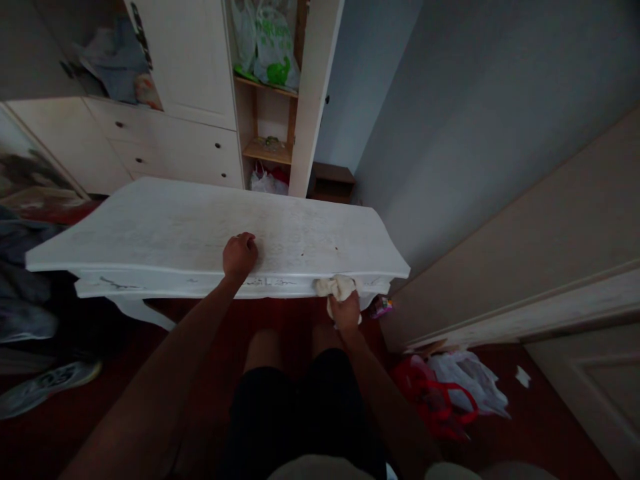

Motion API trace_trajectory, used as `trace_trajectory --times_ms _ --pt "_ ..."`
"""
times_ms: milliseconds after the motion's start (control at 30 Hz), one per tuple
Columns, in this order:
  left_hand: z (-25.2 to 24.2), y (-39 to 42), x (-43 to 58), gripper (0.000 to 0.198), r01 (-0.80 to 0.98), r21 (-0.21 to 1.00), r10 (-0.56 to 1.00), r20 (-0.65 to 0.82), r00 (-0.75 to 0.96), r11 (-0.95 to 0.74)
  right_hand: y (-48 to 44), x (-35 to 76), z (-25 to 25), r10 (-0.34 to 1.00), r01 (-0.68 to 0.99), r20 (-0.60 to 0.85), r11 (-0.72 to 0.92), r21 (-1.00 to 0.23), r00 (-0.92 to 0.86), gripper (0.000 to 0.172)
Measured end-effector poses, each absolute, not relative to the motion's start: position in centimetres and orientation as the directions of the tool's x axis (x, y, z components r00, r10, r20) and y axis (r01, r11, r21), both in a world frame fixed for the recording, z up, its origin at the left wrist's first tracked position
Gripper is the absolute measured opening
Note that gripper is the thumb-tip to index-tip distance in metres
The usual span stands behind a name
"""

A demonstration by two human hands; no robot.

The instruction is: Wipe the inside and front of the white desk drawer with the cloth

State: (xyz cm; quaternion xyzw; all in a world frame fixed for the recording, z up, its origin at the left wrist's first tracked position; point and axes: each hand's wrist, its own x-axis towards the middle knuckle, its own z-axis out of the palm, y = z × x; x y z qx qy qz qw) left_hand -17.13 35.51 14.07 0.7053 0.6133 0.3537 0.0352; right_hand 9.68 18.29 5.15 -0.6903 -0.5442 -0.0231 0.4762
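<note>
Broadly, the right side of the scene was occupied by a grey wall (465, 127), and the far side was lined by a white cabinet (193, 60), one door (317, 93) of which was swung open. In front of the cabinet, a long white table (150, 227) was set on a dark red floor (545, 420); its top was marked with greyish smudges, and its front edge was decorated with carved ornament (267, 283). On the floor at the right, a red bag (425, 400) was placed beside a white plastic bag (470, 380). At the lower left, a light-coloured shoe (50, 387) was seen. The left hand (240, 255) was rested on the tabletop near the front edge, its fingers curled inward; whether the fingertips were pressed together could not be told. By the right hand (346, 310), a cream cloth (335, 287) was gripped, bunched against the table's front edge toward its right end. Just beyond, a pink packet (381, 307) was positioned near the table's right end. Dark specks (337, 249) were scattered on the tabletop.
</note>
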Motion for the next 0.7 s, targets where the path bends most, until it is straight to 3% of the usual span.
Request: trace_trajectory --times_ms 67,367,533,700 --pt "14.0 35.6 -17.1 0.03 0.838 0.488 0.89 0.456 -0.008 -0.243 18.4 6.3 5.0 0.753 0.779 0.51 -0.005 -0.627 0.416 0.043" --pt "14.5 35.1 -17.0 0.031 0.842 0.48 0.898 0.44 0.012 -0.246 20.7 -4.2 5.1 0.888 0.801 0.413 0.092 -0.591 0.203 0.057" --pt "14.6 35.0 -17.0 0.03 0.838 0.495 0.907 0.42 -0.001 -0.228 20.6 -5.3 3.7 0.931 0.819 0.362 0.175 -0.547 0.043 0.064" --pt "14.4 35.2 -17.2 0.03 0.83 0.502 0.899 0.437 -0.001 -0.243 19.8 -3.0 2.1 0.946 0.819 0.324 0.164 -0.55 0.028 0.063"
